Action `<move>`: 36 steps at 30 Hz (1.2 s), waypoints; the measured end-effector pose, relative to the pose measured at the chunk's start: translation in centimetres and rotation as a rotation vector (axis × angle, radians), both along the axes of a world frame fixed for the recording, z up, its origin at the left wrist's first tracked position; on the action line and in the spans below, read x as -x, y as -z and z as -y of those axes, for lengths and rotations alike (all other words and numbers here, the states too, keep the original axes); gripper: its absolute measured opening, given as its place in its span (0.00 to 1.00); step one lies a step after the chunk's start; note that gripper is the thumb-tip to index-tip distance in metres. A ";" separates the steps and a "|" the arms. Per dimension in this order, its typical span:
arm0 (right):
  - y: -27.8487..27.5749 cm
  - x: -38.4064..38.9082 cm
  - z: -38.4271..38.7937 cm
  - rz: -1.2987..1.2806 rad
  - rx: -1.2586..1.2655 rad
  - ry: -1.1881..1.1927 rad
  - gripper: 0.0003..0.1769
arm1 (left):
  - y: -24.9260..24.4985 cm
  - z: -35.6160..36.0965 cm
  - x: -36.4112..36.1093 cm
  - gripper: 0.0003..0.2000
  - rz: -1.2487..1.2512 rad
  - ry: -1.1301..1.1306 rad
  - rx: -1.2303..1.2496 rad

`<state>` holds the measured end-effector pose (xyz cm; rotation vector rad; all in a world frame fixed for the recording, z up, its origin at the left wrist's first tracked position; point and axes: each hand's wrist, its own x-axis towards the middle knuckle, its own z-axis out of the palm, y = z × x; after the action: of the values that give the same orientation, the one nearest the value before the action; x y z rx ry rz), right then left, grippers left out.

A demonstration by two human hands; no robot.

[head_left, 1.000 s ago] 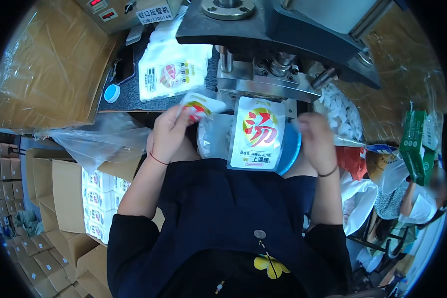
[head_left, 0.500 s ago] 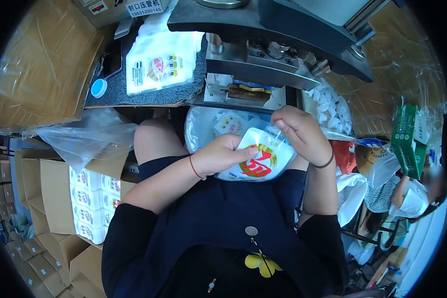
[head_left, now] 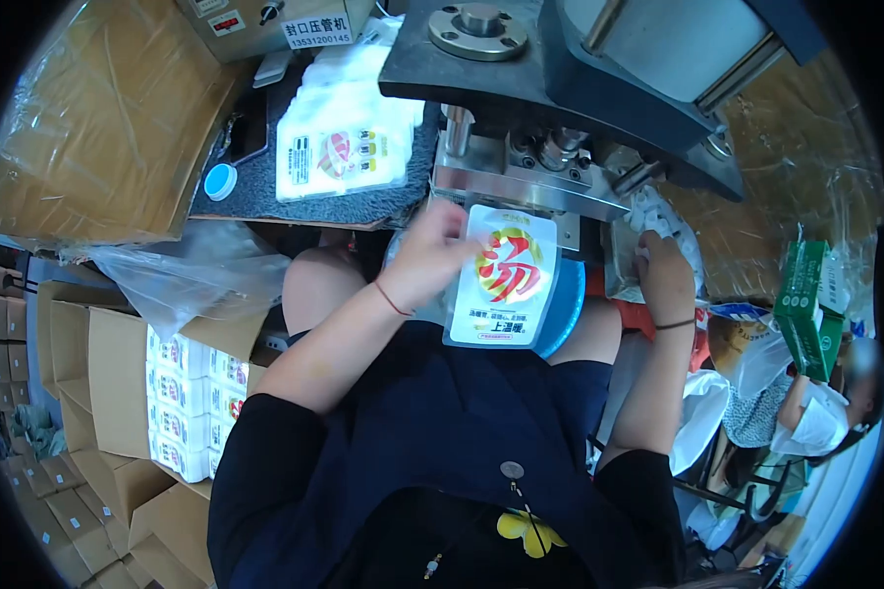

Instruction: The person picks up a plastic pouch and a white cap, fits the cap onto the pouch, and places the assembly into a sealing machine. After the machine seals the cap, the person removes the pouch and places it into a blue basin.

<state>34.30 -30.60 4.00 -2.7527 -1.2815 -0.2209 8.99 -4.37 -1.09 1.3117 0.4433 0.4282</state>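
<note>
A flat white pouch (head_left: 511, 314) with a large red character and a yellow-green ring hangs upright in front of the metal press (head_left: 530, 182). My left hand (head_left: 430, 253) grips it by its upper left edge, slightly blurred. At the right, my right hand (head_left: 666, 280) reaches into a container of small white plastic pieces (head_left: 680, 228). Its fingers are drawn together, and what they hold, if anything, is hidden. Left of the press, a fanned stack of white printed pouches (head_left: 344, 152) lies on a dark grey mat (head_left: 255, 201).
A blue-rimmed tub (head_left: 572, 312) sits between my knees behind the pouch. A blue cap (head_left: 220, 182) and a phone (head_left: 250, 128) lie on the mat. Lower left stands an open carton (head_left: 118, 393) of packed pouches. A green box (head_left: 802, 304) and another person (head_left: 815, 402) are at the right.
My right hand has left the pouch's top and moved right to the white pieces. My left hand has raised the pouch and turned it upright. The view has shifted slightly.
</note>
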 end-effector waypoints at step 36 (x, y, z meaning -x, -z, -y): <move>-1.4 0.3 -0.3 0.134 -0.122 -0.065 0.16 | 1.0 6.0 3.1 0.12 -0.111 0.412 0.419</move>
<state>34.03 -30.32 5.36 -2.6283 -1.3387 -0.4694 5.93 -10.37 -2.12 0.9849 0.3211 -0.0826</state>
